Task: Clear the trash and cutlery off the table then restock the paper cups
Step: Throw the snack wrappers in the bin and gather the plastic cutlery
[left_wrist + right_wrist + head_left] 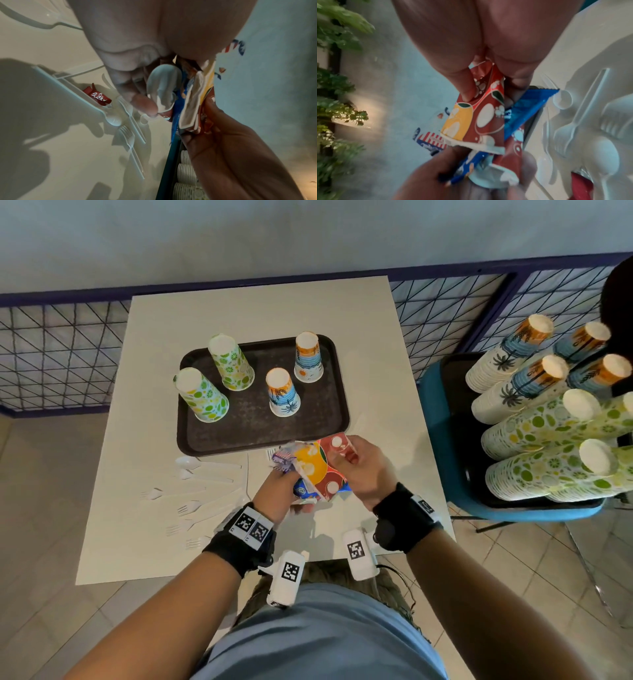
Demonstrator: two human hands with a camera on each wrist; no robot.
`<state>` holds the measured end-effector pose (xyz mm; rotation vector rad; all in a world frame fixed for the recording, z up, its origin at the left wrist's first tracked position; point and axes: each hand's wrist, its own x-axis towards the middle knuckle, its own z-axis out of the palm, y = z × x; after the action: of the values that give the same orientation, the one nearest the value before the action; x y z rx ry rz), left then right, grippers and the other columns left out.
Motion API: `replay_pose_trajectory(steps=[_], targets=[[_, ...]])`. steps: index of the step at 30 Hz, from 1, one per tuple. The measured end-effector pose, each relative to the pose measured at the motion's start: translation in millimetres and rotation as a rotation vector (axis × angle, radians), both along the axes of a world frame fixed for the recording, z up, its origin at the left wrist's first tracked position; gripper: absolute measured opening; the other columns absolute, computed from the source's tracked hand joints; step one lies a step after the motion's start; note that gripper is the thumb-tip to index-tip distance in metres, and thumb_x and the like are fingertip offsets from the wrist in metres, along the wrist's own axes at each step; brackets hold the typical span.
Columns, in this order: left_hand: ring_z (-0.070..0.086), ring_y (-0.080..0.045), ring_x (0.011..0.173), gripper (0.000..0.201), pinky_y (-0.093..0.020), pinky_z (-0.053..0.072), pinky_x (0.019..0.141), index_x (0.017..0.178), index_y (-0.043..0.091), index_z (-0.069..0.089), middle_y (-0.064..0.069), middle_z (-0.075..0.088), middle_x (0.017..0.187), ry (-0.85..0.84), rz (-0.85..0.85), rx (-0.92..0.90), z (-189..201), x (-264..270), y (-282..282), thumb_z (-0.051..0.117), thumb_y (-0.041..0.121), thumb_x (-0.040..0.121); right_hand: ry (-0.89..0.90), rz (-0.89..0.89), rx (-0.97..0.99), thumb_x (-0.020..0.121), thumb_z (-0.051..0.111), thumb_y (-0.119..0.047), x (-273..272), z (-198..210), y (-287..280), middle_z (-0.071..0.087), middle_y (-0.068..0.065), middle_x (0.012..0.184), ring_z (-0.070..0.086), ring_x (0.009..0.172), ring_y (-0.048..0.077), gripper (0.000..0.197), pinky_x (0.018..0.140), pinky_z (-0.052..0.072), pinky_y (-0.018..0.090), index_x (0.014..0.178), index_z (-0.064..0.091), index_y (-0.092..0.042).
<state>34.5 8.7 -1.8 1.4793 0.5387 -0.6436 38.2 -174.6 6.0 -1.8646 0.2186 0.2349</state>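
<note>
Both hands hold one bundle of trash (318, 469) above the table's near edge: crushed red-and-yellow paper cups (479, 116), a blue wrapper (529, 106) and a purple wrapper (284, 457). My left hand (291, 486) grips the bundle from below, fingers curled round a crumpled white cup (163, 88). My right hand (346, 455) pinches the red cup's upper end between thumb and fingers. White plastic forks and spoons (195, 494) lie on the table to the left of the hands. A red foil wrapper (97, 96) lies among the cutlery.
A black tray (253, 426) behind the hands carries several upside-down paper cups (282, 392). At the right, a blue chair (442, 440) holds a tray with several tall stacks of cups (548, 474). A wire fence (61, 350) runs behind the white table (137, 525).
</note>
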Motion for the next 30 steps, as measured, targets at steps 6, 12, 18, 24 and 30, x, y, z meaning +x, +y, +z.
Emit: replay_pose_trajectory(steps=[6, 12, 18, 24, 30], targets=[[0.072, -0.026, 0.088, 0.03, -0.045, 0.063, 0.075, 0.103, 0.012, 0.068, -0.01, 0.077, 0.095, 0.08, 0.093, -0.276, 10.8, -16.6, 15.5, 0.058, 0.009, 0.074, 0.058, 0.028, -0.066, 0.101, 0.06, -0.034, -9.3, 3.8, 23.0, 0.074, 0.0, 0.105, 0.066, 0.065, -0.006, 0.031, 0.055, 0.047, 0.003, 0.124, 0.065, -0.013], [0.078, -0.022, 0.085, 0.012, -0.042, 0.065, 0.077, 0.103, 0.019, 0.074, -0.007, 0.082, 0.095, -0.038, 0.04, -0.14, 9.2, -26.8, 30.9, 0.073, 0.029, 0.095, 0.013, 0.035, -0.161, 0.095, 0.064, -0.045, -17.3, -5.3, 48.0, 0.076, 0.001, 0.094, 0.073, 0.08, 0.013, 0.031, 0.075, 0.062, 0.039, 0.105, 0.074, -0.018], [0.078, -0.033, 0.1, 0.019, -0.053, 0.061, 0.091, 0.111, 0.021, 0.073, -0.011, 0.082, 0.106, -0.06, 0.108, -0.007, 0.1, -33.4, 52.5, 0.074, 0.033, 0.095, 0.045, 0.191, -0.33, 0.089, 0.047, -0.069, -23.4, -15.0, 62.3, 0.051, 0.005, 0.108, 0.06, 0.1, 0.017, 0.052, 0.082, 0.051, 0.023, 0.12, 0.07, -0.034], [0.077, -0.035, 0.102, 0.014, -0.061, 0.058, 0.097, 0.104, 0.023, 0.072, -0.006, 0.083, 0.099, -0.02, 0.14, 0.068, -1.7, -39.1, 75.2, 0.075, 0.033, 0.094, 0.068, 0.011, -0.431, 0.097, 0.059, -0.02, -20.3, -29.6, 8.2, 0.05, 0.011, 0.124, 0.061, 0.11, 0.026, 0.028, 0.098, 0.048, 0.029, 0.124, 0.067, -0.017], [0.076, -0.034, 0.104, 0.011, -0.057, 0.059, 0.096, 0.101, 0.024, 0.07, -0.009, 0.08, 0.107, -0.034, 0.09, 0.115, -3.1, -48.9, 77.2, 0.072, 0.033, 0.096, 0.197, 0.17, -0.817, 0.093, 0.055, -0.009, -40.6, -67.7, -34.6, 0.046, 0.006, 0.135, 0.043, 0.123, 0.03, 0.041, 0.103, 0.046, 0.047, 0.133, 0.058, -0.016]])
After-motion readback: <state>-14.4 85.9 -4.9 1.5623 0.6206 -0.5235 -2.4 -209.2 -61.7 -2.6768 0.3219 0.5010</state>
